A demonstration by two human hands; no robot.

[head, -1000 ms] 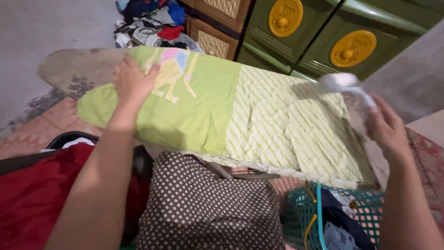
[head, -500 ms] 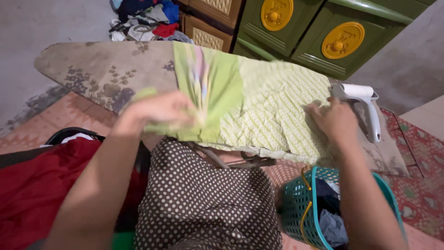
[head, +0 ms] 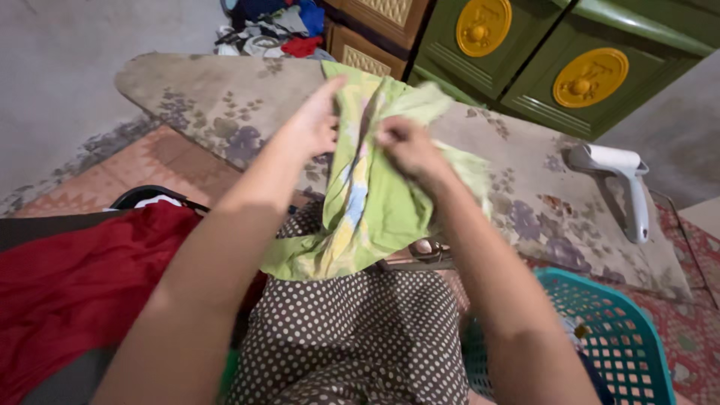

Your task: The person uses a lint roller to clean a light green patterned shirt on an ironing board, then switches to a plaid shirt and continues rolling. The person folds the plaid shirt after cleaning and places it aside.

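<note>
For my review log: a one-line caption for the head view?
Both hands, left hand and right hand, lift a light green printed cloth above the floral ironing board.

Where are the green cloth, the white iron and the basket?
green cloth (head: 360, 214), head view, on its hanging middle.
white iron (head: 626, 176), head view, on its handle.
basket (head: 626, 341), head view, on its teal mesh wall.

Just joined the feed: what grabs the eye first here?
Both hands, the left hand and right hand, hold a bunched light green cloth lifted over the floral ironing board. A white handheld steamer lies at the board's right end, and a teal laundry basket sits at lower right.
</note>
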